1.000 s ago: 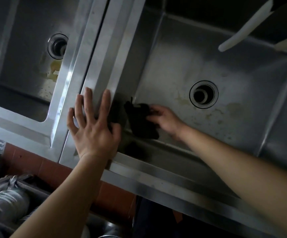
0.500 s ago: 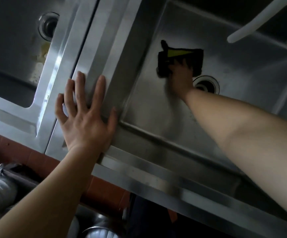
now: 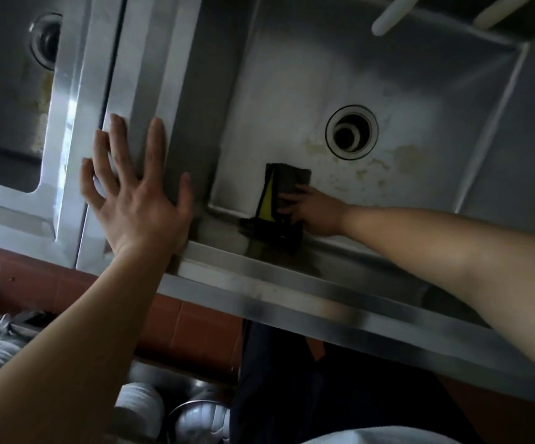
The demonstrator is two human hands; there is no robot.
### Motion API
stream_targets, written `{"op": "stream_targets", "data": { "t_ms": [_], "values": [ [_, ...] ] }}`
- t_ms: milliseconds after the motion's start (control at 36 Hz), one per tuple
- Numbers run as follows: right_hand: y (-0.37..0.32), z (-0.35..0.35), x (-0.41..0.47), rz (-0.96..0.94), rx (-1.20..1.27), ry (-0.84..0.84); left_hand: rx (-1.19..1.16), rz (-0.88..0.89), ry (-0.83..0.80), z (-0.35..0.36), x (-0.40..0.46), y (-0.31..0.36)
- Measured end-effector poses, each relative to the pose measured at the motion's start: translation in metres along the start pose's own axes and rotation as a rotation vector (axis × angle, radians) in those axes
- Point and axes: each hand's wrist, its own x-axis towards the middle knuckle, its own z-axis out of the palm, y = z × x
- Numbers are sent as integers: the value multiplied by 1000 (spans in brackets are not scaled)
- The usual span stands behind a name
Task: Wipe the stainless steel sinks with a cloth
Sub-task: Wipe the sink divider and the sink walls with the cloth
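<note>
Where stains spot steel sink, red tiles

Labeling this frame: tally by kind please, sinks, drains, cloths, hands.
Sinks: 2, left sink, right sink
Drains: 2, left drain, right drain
Cloths: 1, cloth
Hands: 2, left hand, right hand
Total: 7

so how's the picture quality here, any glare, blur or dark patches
Head view: bright glare streaks the steel divider between the sinks; the right sink floor is evenly lit, with the dark cloth under the right hand reflected in the near wall. The left hand is sharp; the bottom edge is blurred and dim, and wide-angle distortion bends the rims.
</note>
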Motion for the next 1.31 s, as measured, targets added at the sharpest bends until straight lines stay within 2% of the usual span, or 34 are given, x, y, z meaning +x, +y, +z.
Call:
{"op": "stream_targets", "data": {
  "t_ms": [139, 278, 389, 556, 722, 861, 1000, 1167, 1306],
  "values": [
    [23, 18, -45, 52, -84, -77, -8, -9, -1, -1, 0, 0],
    [14, 39, -46, 81, 1, 160, -3, -6, -2, -2, -1, 0],
    [-6, 47, -18, 264, 3, 237, 9, -9, 3, 0, -1, -1],
    [6, 5, 41, 257, -134, 327, -1, -3, 25, 3, 0, -2],
    [44, -35, 54, 270, -250, 288, -13, 1, 44, 3, 0, -3],
    [65, -9, -1, 302, -286, 218, -5, -21, 40, 2, -1, -1],
    [59, 9, -26, 241, -379, 116, 0, -29, 11, -1, 0, 0],
    [32, -13, 9, 117, -438, 105, -12, -14, -12, -5, -1, 1],
    [11, -55, 63, 146, -431, 118, -25, 10, -13, -4, -1, -2]
  ]
}}
